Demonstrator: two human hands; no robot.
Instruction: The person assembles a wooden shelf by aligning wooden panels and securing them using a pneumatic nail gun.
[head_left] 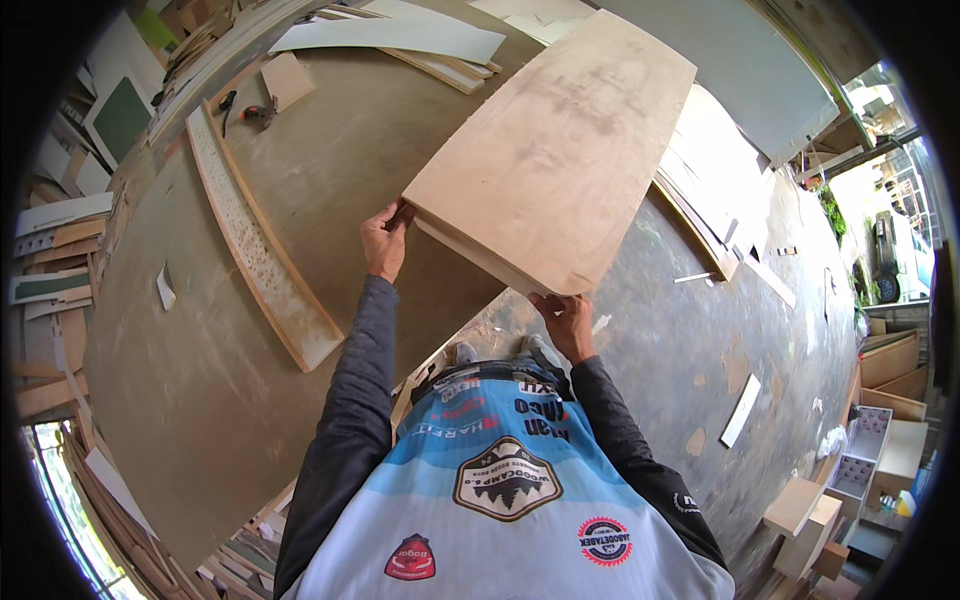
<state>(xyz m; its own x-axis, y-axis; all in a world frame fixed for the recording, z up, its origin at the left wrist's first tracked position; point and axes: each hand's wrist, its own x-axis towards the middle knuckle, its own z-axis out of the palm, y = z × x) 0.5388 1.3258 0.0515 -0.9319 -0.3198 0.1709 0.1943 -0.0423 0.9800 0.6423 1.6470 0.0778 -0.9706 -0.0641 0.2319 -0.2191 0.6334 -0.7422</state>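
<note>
Left hand (pixel 384 246) and right hand (pixel 568 326) grip a plywood panel (pixel 560 150) across the right edge of the tabletop (pixel 440 290); a loosened grip could tip it.

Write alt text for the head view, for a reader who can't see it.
A person's left hand and right hand hold the near end of a pale wooden board, partly over a brown work surface. A long, narrow wooden piece lies left, a white strip on the grey floor right.
</note>
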